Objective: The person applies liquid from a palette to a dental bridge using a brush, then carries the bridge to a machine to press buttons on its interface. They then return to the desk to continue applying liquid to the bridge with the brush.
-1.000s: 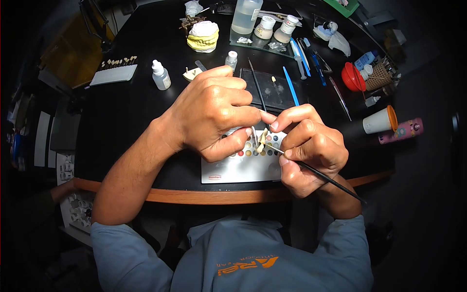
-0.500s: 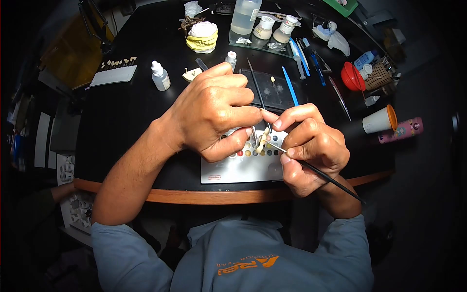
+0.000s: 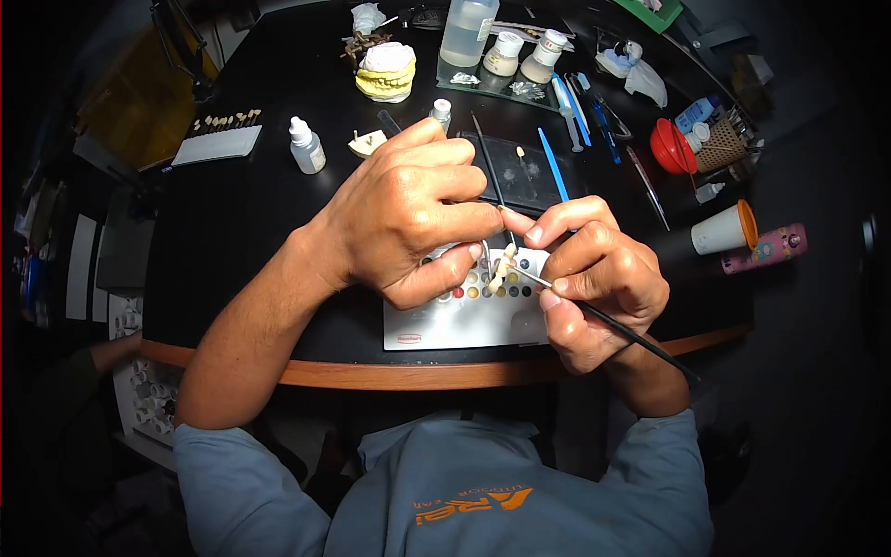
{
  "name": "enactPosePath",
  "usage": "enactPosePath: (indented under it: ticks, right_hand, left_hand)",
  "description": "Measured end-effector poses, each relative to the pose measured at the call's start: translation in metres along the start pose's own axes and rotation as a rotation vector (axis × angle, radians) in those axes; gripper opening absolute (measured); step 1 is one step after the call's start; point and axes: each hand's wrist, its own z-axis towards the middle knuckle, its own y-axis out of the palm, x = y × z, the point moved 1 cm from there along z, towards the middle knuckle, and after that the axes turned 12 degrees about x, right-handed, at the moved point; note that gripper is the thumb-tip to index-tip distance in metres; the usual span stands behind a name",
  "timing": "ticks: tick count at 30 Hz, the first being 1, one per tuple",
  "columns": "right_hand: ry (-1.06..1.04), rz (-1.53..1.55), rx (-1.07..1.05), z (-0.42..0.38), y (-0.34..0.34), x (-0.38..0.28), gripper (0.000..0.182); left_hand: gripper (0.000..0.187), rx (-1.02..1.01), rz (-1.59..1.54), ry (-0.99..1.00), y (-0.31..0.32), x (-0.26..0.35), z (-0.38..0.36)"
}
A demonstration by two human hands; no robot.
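- Dental piece (image 3: 504, 268), pale and elongated: between the two hands, above the palette, tilted; exact form too small to tell.
- Tooth-coloured tabs on dark stems, standing in a row along a white holder (image 3: 218, 145): far left of the desk.
- Dropper bottle (image 3: 307, 148), white cap, upright: right of the holder.
- Dental cast (image 3: 385, 74), white and yellow: far side, left of centre.
- Left hand (image 3: 408, 209): fingers curled, thumb and forefinger pinched on a slim metal instrument (image 3: 486, 252) that runs down to the dental piece; how the two join cannot be told.
- Glass vial (image 3: 442, 115), pale cap: just beyond the left hand.
- Palette (image 3: 464, 327), white, rows of coloured spots, red lettering: near edge of the desk, under both hands.
- Blue tool (image 3: 553, 162), slender: lying far of the right hand.
- Right hand (image 3: 605, 283): closed in a pen grip on a black-handled brush (image 3: 650, 346), tip at the dental piece; contact too small to confirm.
- Red bowl (image 3: 673, 147): far right, beside a woven basket (image 3: 722, 150).
- Cup (image 3: 720, 231), white, orange rim, tipped: right side, next to a pink container (image 3: 768, 251).
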Motion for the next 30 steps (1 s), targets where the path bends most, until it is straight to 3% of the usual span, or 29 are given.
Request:
enactPosePath:
  ticks: [30]
  right_hand:
    - [0.032, 0.014, 0.014, 0.0013, 0.0040, -0.0014, 0.014]
  left_hand:
    - [0.039, -0.009, 0.036, 0.021, 0.0005, 0.0019, 0.0009]
